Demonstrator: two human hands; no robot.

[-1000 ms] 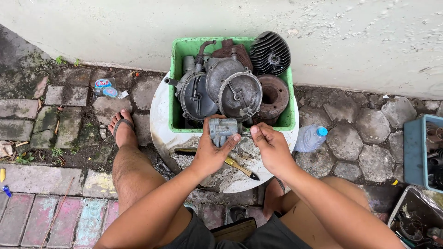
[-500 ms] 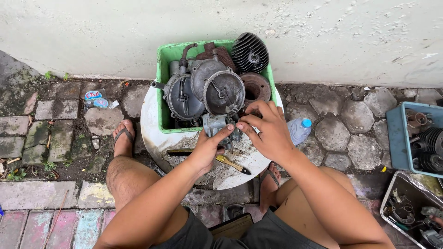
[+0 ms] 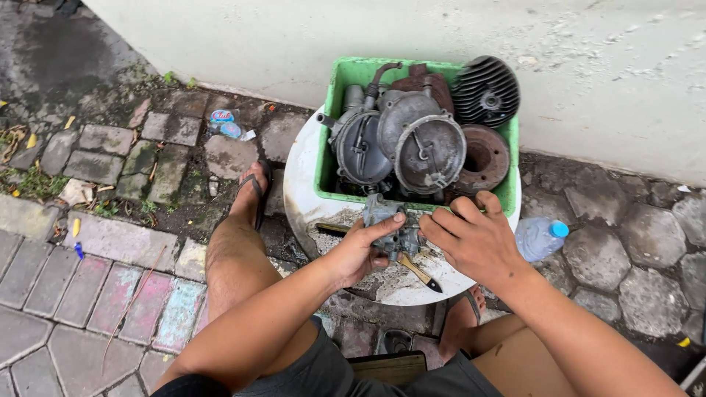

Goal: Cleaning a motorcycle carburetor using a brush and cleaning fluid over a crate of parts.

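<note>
My left hand (image 3: 356, 252) grips a small grey metal carburettor (image 3: 387, 223) low over a round white table top (image 3: 307, 200). My right hand (image 3: 473, 239) is beside it on the right, fingers curled against the same part. A brush with a wooden handle (image 3: 420, 270) lies on the table under my hands. Just behind stands a green plastic crate (image 3: 343, 87) filled with dirty engine parts: round grey covers (image 3: 429, 152), a black finned cylinder (image 3: 485, 90) and a rusty round part (image 3: 483, 157).
A clear plastic bottle with a blue cap (image 3: 539, 237) lies on the stone paving to the right. My left foot in a sandal (image 3: 252, 187) rests left of the table. A pale wall (image 3: 412, 37) runs behind the crate. Litter lies at the left.
The view has shifted right and nearer. My hands brought the carburettor down from in front of the crate to just above the table, and my right hand moved from covering it to its right side.
</note>
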